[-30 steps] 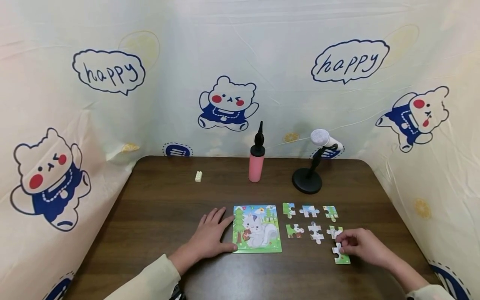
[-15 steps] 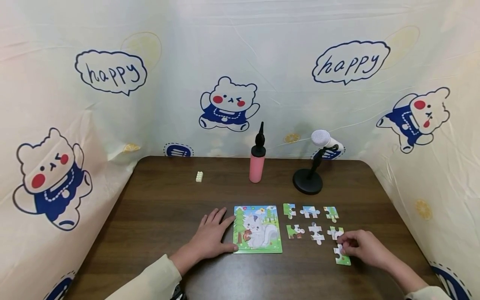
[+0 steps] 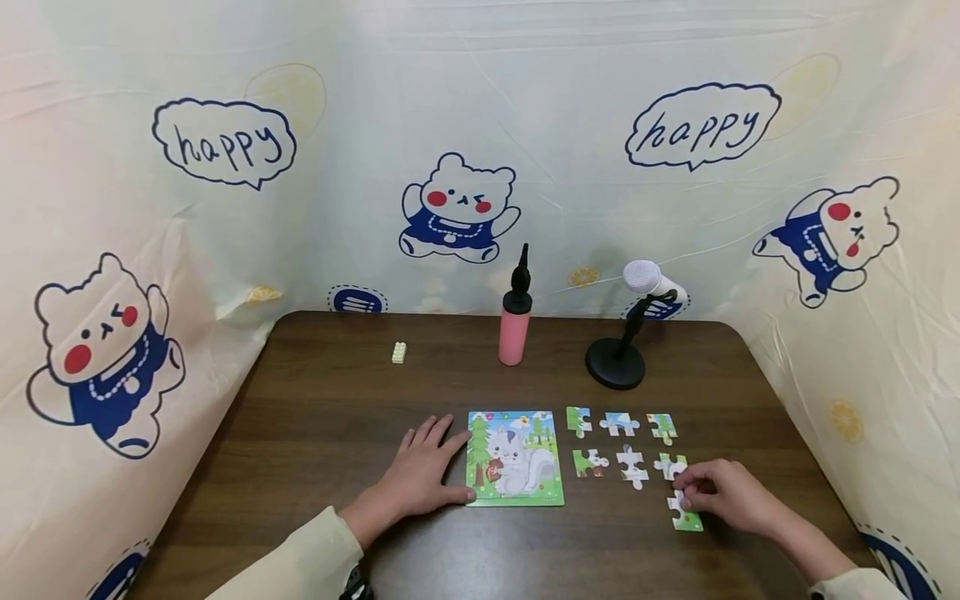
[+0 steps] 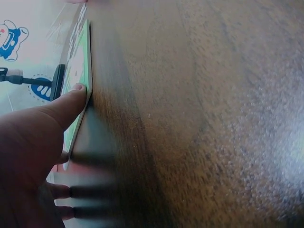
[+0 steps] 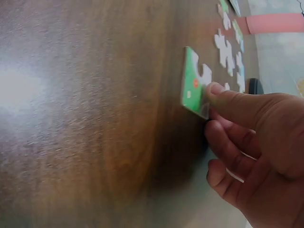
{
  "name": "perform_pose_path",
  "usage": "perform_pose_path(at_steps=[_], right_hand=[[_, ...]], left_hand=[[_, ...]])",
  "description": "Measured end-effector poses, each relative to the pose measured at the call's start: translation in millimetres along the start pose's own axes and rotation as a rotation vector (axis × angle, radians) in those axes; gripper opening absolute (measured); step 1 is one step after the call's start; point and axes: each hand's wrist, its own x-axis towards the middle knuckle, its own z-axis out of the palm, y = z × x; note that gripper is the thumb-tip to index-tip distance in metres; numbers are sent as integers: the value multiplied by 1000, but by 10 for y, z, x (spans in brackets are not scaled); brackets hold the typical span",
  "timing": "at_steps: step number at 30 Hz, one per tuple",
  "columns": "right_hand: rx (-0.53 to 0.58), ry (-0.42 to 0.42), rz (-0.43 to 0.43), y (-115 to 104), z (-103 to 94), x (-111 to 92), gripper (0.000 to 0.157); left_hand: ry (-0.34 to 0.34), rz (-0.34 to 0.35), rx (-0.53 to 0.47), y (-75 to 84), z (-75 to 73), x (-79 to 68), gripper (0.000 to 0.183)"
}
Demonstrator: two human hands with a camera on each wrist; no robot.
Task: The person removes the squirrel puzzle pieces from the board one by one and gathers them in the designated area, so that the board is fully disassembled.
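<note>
Pinching a green puzzle piece (image 3: 687,522), my right hand (image 3: 726,497) had its fingers curled, out at the near right of the loose pieces (image 3: 633,468) on the counter (image 3: 300,433). My left hand (image 3: 418,472) lay spread, thumb on the squirrel picture's (image 3: 516,472) near left corner. Basically nothing had shifted in a second, so progress looked paused, imo.

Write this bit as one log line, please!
left hand: thumb on puzzle edge | right hand: pinches green piece | six other pieces: right of puzzle, two rows | pump: upright
</note>
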Motion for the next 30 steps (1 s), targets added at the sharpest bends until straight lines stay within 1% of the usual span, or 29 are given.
perform_pose_path(at_steps=[3, 5, 8, 11, 16, 19, 22, 26, 30], right_hand=[[-12, -12, 5, -60, -37, 68, 10], [-17, -16, 9, -139, -68, 146, 12], [-25, -20, 5, -318, -99, 306, 16], [-28, -15, -16, -536, -68, 496, 18], [-13, -15, -89, -846, 150, 832, 21], [-7, -37, -123, -1024, 290, 1028, 25], [-17, -60, -153, -1175, 425, 1203, 29], [-25, -78, -175, -1304, 607, 1365, 33], [-45, -102, -180, -1366, 757, 1464, 33]], left_hand=[[-3, 1, 6, -9, -5, 6, 93], [-4, -3, 4, -8, -16, 11, 93], [3, -12, 4, 5, -38, 23, 91], [16, -23, 5, 31, -49, 34, 88], [39, -50, 9, 82, -19, 61, 85], [52, -73, 7, 122, -8, 76, 83], [81, -93, 19, 151, 15, 86, 81], [108, -106, 29, 187, 67, 85, 81], [118, -112, 32, 219, 93, 75, 80]])
